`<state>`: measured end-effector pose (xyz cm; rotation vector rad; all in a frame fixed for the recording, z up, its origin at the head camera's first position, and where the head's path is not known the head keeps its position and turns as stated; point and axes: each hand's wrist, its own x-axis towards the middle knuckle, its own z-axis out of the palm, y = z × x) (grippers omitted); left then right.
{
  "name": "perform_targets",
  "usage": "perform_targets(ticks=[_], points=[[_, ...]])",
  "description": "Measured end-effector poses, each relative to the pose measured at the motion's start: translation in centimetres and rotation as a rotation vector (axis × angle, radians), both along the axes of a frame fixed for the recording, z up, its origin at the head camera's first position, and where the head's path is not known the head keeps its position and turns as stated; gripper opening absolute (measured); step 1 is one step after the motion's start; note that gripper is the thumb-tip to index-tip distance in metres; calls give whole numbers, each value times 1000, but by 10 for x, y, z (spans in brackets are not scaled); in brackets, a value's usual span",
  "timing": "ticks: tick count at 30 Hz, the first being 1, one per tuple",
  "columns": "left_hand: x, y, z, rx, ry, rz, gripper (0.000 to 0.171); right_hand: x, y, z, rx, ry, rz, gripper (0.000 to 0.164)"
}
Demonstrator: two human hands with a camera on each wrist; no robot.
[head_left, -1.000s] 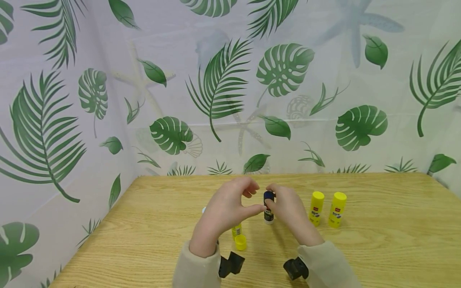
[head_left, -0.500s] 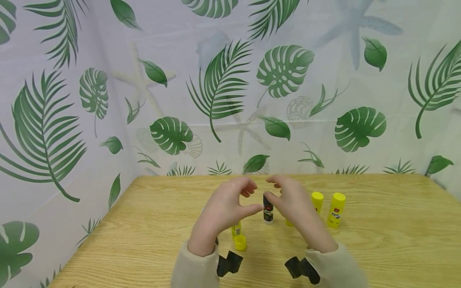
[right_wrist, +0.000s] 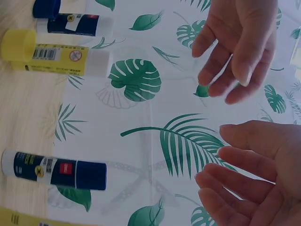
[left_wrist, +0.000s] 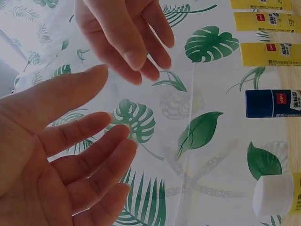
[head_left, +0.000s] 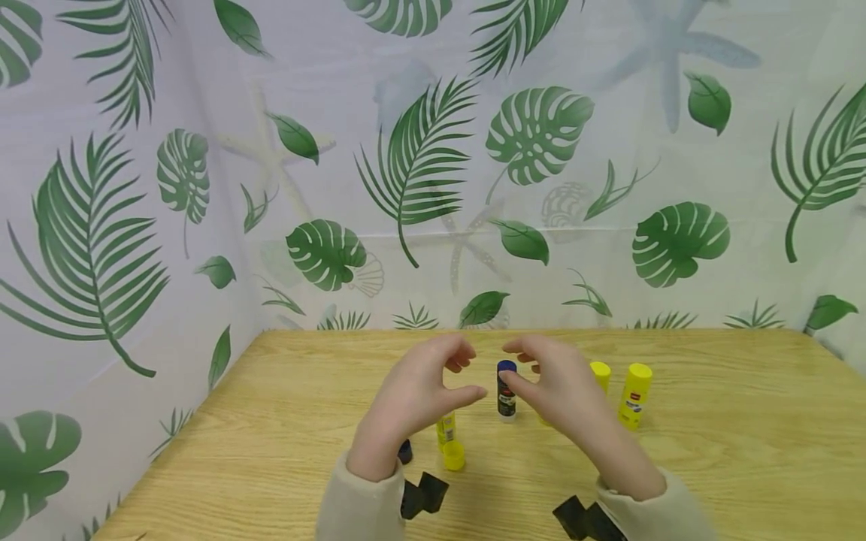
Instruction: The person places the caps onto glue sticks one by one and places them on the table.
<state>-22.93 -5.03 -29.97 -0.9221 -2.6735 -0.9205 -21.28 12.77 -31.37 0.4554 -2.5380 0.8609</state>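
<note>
Neither hand has anything in its grasp. Our left hand [head_left: 419, 387] hangs above the bench [head_left: 304, 391], thumb well away from loosely bent fingers; our right hand [head_left: 558, 387] mirrors it, thumb spread. Between the two and lower, the capped navy glue stick [head_left: 506, 406] stands upright. The right thumb crosses it in the head view, but the wrist views show it apart from every finger.

Right of the right hand: two yellow glue sticks [head_left: 634, 398], upright; a third behind it, almost hidden. Below the left hand: a white-topped yellow glue stick [right_wrist: 59, 60], yellow cap [head_left: 453, 455] just in front, then a second navy glue stick [right_wrist: 75, 24] with a dark cap [head_left: 405, 452] near it.

Risks, as we judge them: narrow bases. A low inward sweep of the right thumb could tip the navy glue stick; a low outward swing could topple the yellow pair, one striking its neighbour. Lowering the left sleeve [head_left: 368, 503] could nudge the caps, our own hand blocking sight of them.
</note>
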Motion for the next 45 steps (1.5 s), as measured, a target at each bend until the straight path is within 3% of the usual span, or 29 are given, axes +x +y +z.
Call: perform_targets(ticks=[7,14,20,30,45], points=[[-2,-10,-6,-14,-19,26,29,9,16,-4,86,33,-39,26],[-4,-17,-12,-54,-68,64,30,13,27,-4,68,12,-26,26],[-10,-16,-19,-98,-84,95,32,14,24,-4,99,-37,-41,27],[-21,-12,-32,-138,-87,110,36,12,22,-7,120,-34,-43,28],[-35,-8,-49,-206,-182,122,34,13,21,-7,99,-58,-30,27]])
